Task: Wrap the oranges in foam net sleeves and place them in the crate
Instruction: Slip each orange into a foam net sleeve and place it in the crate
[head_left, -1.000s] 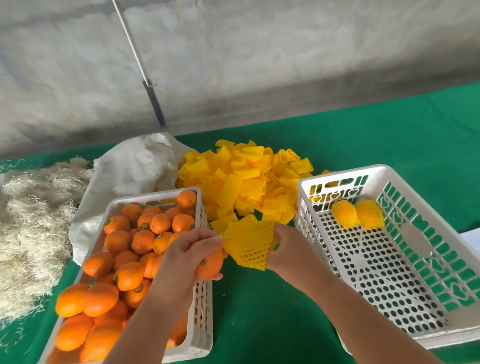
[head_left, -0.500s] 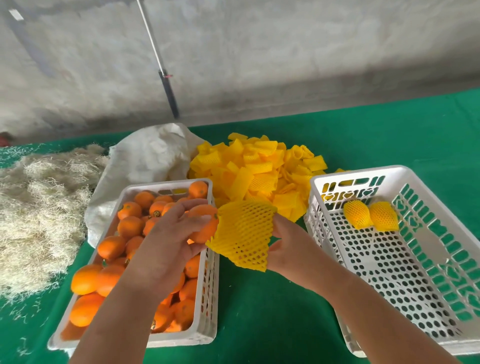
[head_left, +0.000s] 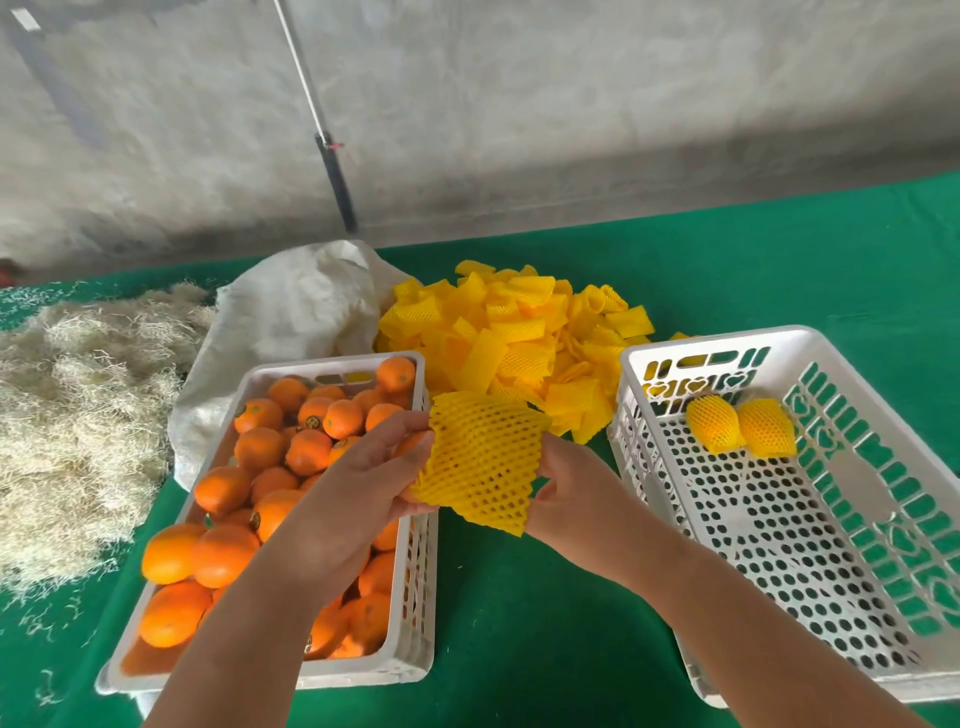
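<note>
Between the two crates, my left hand (head_left: 358, 483) grips an orange (head_left: 412, 446) and has it at the mouth of a yellow foam net sleeve (head_left: 483, 457). The sleeve covers most of the fruit. My right hand (head_left: 576, 499) pinches the sleeve's right side. A white crate (head_left: 415, 571) on the left holds several bare oranges (head_left: 223, 556). The white perforated crate (head_left: 717, 338) on the right holds two wrapped oranges (head_left: 714, 423) (head_left: 766, 428) at its far end.
A pile of yellow sleeves (head_left: 519, 332) lies behind the crates on the green table (head_left: 519, 623). A white sack (head_left: 296, 312) sits behind the left crate and a heap of straw (head_left: 78, 415) lies at far left. A pole (head_left: 332, 166) leans on the wall.
My left hand lifted the orange out of the left crate and brought it right into the sleeve's mouth. My right hand held the sleeve up, and it now covers most of the fruit.
</note>
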